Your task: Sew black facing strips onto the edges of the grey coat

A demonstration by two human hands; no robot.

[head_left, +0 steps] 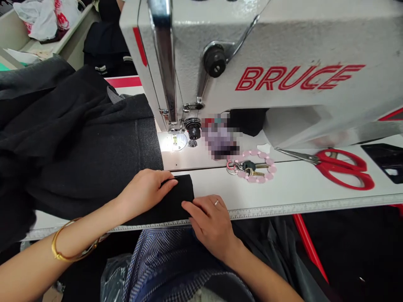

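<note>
Table [258, 193]: white, edged near by ruler [283, 210].
Far left: plastic bags [42, 21].
Black cloth [165, 206]: pinched by left hand [145, 192], touched by right hand [212, 224], whose grip cannot be told.

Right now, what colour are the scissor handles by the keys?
Red. The scissor handles show best in the head view, the only one here.
</note>
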